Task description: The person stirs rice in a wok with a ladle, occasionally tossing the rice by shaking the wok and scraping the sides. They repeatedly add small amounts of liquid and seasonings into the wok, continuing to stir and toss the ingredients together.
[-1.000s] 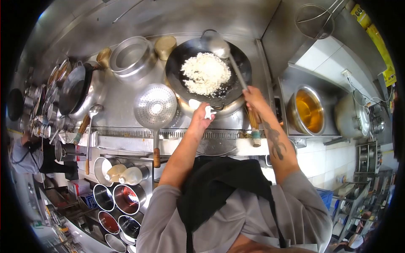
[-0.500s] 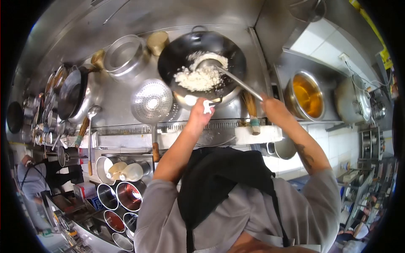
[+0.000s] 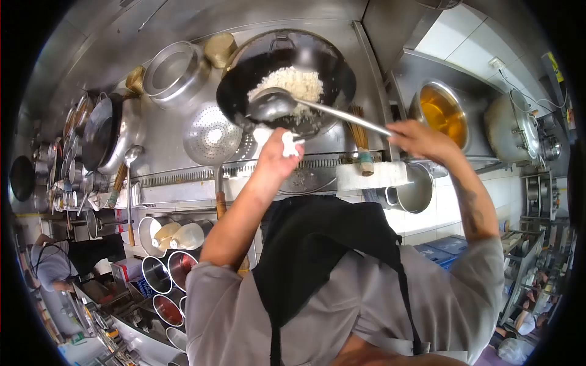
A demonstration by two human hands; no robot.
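A black wok (image 3: 334, 76) is tipped up on the stove, with white rice (image 3: 293, 82) heaped toward its far side. My left hand (image 3: 279, 154) is closed round the wok's near handle through a white cloth (image 3: 264, 135). My right hand (image 3: 421, 139) grips the end of a long metal ladle (image 3: 342, 114). Over the near part of the wok hangs the ladle's bowl, its rounded underside facing up, in front of the rice. Part of the rice is hidden behind the bowl.
Left of the wok lies a perforated skimmer (image 3: 212, 134), with metal pots (image 3: 174, 76) behind it. A bamboo brush (image 3: 364, 155) is close to the wok's right. Farther right stands a pot of amber liquid (image 3: 442, 116). Another person (image 3: 52, 265) bends at far left.
The wok has tilted, its far rim rising, and the rice has gathered toward the back. My right hand has moved right and slightly up; the ladle's bowl has come out of the rice, nearer to me.
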